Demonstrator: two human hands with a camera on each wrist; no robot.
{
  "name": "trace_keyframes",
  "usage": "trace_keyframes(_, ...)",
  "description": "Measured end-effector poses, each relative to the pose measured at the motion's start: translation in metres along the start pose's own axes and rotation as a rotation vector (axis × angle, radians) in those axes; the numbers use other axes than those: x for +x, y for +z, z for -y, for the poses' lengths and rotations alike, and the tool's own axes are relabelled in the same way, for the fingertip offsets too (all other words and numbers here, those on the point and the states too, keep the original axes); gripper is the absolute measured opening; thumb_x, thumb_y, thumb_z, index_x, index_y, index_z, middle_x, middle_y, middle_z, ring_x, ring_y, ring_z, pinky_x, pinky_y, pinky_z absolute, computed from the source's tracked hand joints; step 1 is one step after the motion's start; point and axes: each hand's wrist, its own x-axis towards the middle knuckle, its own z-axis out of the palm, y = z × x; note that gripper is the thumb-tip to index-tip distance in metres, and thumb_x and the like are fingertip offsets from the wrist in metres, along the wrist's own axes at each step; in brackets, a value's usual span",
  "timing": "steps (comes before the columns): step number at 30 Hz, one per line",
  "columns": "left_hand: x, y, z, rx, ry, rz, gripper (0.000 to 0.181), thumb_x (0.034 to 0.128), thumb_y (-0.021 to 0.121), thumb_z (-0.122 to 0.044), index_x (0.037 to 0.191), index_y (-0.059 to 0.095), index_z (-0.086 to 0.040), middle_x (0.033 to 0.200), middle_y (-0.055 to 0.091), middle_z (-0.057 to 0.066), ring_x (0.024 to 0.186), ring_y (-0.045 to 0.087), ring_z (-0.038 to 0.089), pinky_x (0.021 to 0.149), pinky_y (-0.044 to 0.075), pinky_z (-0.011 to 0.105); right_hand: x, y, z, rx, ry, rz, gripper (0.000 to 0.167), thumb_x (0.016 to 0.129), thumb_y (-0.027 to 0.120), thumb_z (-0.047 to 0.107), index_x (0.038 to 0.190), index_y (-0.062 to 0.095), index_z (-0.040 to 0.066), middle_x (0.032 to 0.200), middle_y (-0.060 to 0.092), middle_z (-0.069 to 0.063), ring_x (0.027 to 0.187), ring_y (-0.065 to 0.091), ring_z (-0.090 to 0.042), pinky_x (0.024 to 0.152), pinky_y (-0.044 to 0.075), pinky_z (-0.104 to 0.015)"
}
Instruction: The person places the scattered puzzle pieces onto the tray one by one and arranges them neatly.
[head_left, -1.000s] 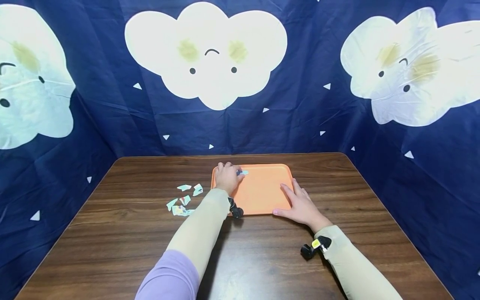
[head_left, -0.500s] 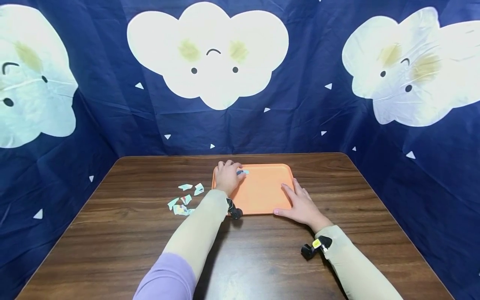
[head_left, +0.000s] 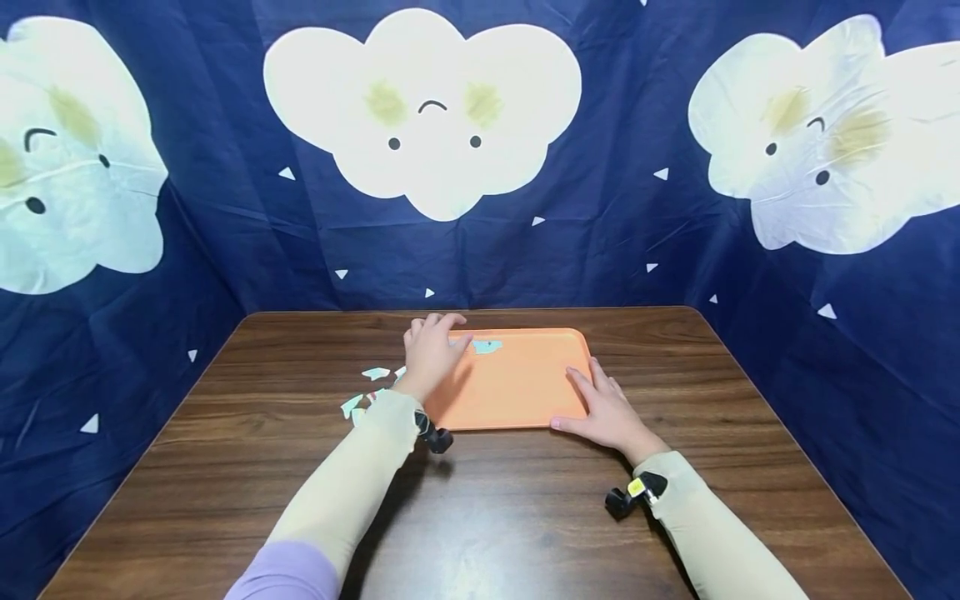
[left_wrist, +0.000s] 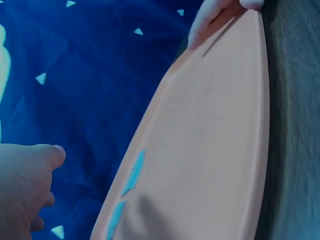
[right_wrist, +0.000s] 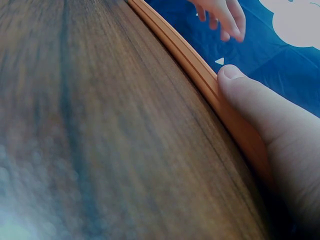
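An orange tray (head_left: pixel 517 383) lies on the table. Near its back left, light-blue printed pieces (head_left: pixel 487 346) lie flat; the left wrist view shows a blue piece (left_wrist: pixel 134 172) and another blue piece (left_wrist: pixel 116 220) just apart. My left hand (head_left: pixel 431 354) hovers over the tray's left edge, thumb and fingers spread, nothing between them. My right hand (head_left: pixel 607 408) holds the tray's front right corner, its thumb (right_wrist: pixel 245 95) against the front wall and fingers along the right rim. Left of the tray, more loose pieces (head_left: pixel 377 373) are partly hidden by the left arm.
The brown wood-grain table (head_left: pixel 525 517) reaches well past the tray on every side. A dark blue curtain (head_left: pixel 480 258) with white clouds and small triangles stands behind the table and along both sides.
My left hand has let go of the blue piece at the tray's back left, lifted and moved left, uncovering it. My right hand stays at the tray corner.
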Motion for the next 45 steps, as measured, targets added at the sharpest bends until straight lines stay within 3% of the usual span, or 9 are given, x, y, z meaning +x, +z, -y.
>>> trace_keyframes(11, -0.019, -0.031, 0.046, -0.098, -0.003, -0.053, 0.027, 0.0972, 0.064, -0.028, 0.122, 0.069, -0.018, 0.123, 0.066, 0.009, 0.118, 0.047, 0.04, 0.099, 0.03, 0.059, -0.002, -0.001, -0.003, 0.002, 0.006, 0.004, 0.105, 0.078, 0.067, 0.075, 0.158, 0.035, 0.017, 0.165, 0.007, -0.028, 0.147, 0.017, -0.055, 0.113, 0.022, -0.068)
trace_keyframes(19, -0.033, -0.047, 0.081, -0.155, -0.003, -0.077, 0.027, 0.098, 0.062, -0.025, 0.122, 0.069, -0.013, 0.121, 0.066, 0.011, 0.118, 0.047, 0.043, 0.098, 0.03, 0.062, -0.003, -0.002, -0.004, 0.001, 0.025, 0.009, 0.106, 0.077, 0.066, 0.077, 0.159, 0.034, 0.018, 0.165, 0.007, -0.027, 0.146, 0.017, -0.057, 0.111, 0.022, -0.07)
trace_keyframes(31, -0.05, -0.054, 0.121, -0.175, -0.066, -0.098, 0.028, 0.0995, 0.059, -0.023, 0.122, 0.069, -0.009, 0.127, 0.063, 0.017, 0.121, 0.044, 0.047, 0.096, 0.029, 0.064, -0.004, -0.001, -0.003, 0.002, 0.025, 0.011, 0.106, 0.077, 0.067, 0.076, 0.158, 0.035, 0.016, 0.165, 0.007, -0.028, 0.146, 0.017, -0.056, 0.112, 0.022, -0.069)
trace_keyframes(38, -0.061, -0.05, 0.141, -0.213, -0.149, -0.115, 0.029, 0.0996, 0.06, -0.023, 0.122, 0.069, -0.007, 0.13, 0.062, 0.02, 0.12, 0.044, 0.047, 0.098, 0.027, 0.065, -0.004, 0.0, -0.003, 0.004, 0.016, 0.009, 0.105, 0.077, 0.066, 0.077, 0.158, 0.035, 0.017, 0.165, 0.008, -0.028, 0.145, 0.018, -0.057, 0.111, 0.023, -0.07)
trace_keyframes(45, -0.069, -0.048, 0.157, -0.246, -0.094, -0.131, 0.028, 0.1002, 0.06, -0.017, 0.122, 0.067, -0.001, 0.119, 0.064, 0.023, 0.116, 0.05, 0.042, 0.101, 0.028, 0.055, 0.0, 0.001, -0.001, 0.005, 0.01, 0.012, 0.105, 0.077, 0.066, 0.077, 0.159, 0.035, 0.018, 0.166, 0.007, -0.027, 0.146, 0.017, -0.056, 0.111, 0.023, -0.07)
